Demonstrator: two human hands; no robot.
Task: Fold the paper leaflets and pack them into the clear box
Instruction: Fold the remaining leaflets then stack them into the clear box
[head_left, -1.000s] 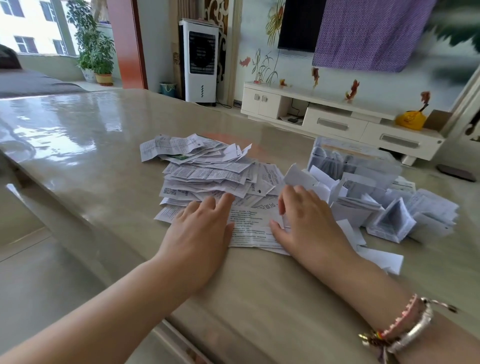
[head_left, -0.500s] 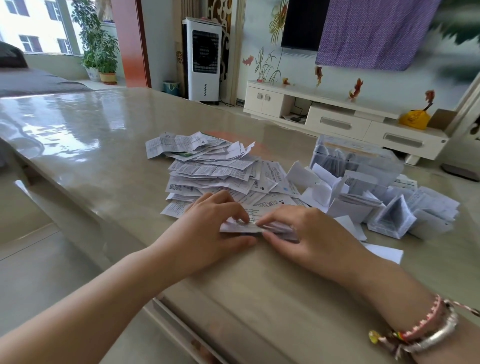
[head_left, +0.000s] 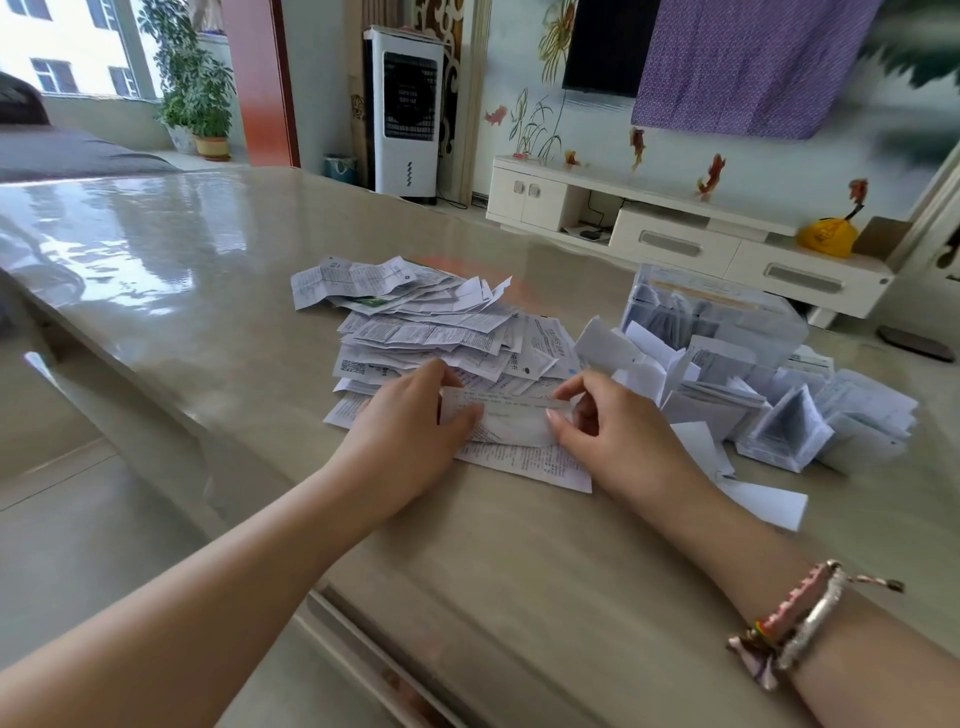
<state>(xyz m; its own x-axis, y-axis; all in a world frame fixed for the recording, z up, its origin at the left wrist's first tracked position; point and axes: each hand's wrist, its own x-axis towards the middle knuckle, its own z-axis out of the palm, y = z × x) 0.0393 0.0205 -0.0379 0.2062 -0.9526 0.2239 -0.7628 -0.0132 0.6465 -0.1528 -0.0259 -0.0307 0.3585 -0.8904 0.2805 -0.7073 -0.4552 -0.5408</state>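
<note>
Both pinching one thin, half-folded printed leaflet (head_left: 506, 415) at the table's (head_left: 519, 561) near edge: left hand (head_left: 410, 431) and right hand (head_left: 618, 436), fingers curled; clear box (head_left: 722, 317) behind right

— Where are the arms?

— Both forearms are bare and reach forward from the lower corners, converging toward the middle. The right wrist carries bracelets (head_left: 800, 621).

— And the hands?

— The left hand (head_left: 410, 421) lies palm down with its fingers curled and its thumb pinching one end of a folded leaflet (head_left: 506, 415). The right hand (head_left: 618, 431) faces it, with thumb and forefinger pinching the other end and the remaining fingers bent inward.

— Are they touching each other?

— No, they are apart, and the leaflet spans the gap between them.
</note>
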